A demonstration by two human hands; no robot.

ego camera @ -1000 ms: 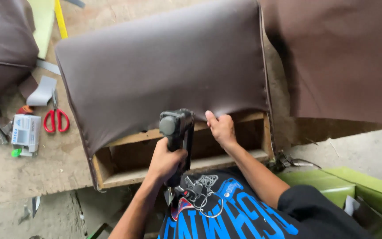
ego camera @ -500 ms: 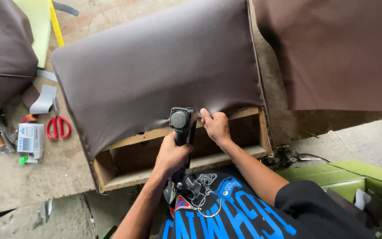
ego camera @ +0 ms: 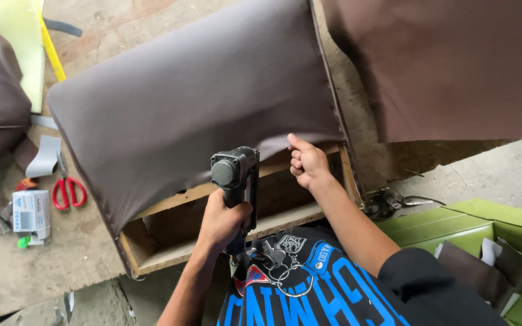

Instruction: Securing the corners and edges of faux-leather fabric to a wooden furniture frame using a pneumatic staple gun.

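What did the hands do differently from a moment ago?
The right hand slid rightward along the brown fabric edge, away from the staple gun. The left hand kept gripping the gun at the wooden frame. The red scissors stayed put.

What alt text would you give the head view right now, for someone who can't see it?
Seen from above, a left hand grips a staple gun at the edge of brown fabric over a wooden frame, while the right hand pinches the fabric edge beside it. Red-handled scissors and a small box lie on the left of the workbench.
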